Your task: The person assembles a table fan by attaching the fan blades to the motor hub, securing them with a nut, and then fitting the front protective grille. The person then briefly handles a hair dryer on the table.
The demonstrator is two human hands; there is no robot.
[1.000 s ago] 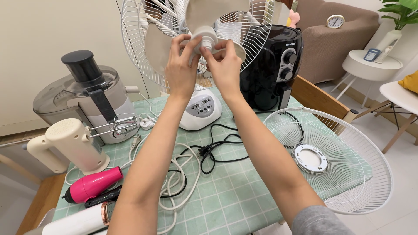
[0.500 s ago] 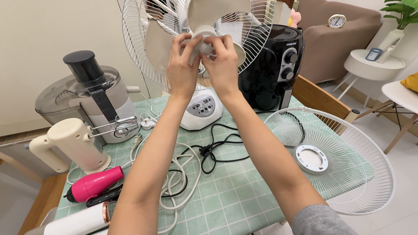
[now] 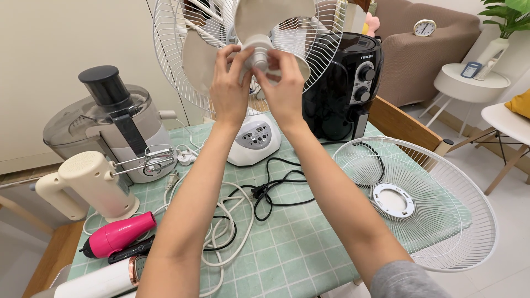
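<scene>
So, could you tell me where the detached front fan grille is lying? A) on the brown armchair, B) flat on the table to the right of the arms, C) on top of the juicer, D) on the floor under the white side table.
B: the detached front fan grille lies flat on the green checked table, right of the arms.
</scene>
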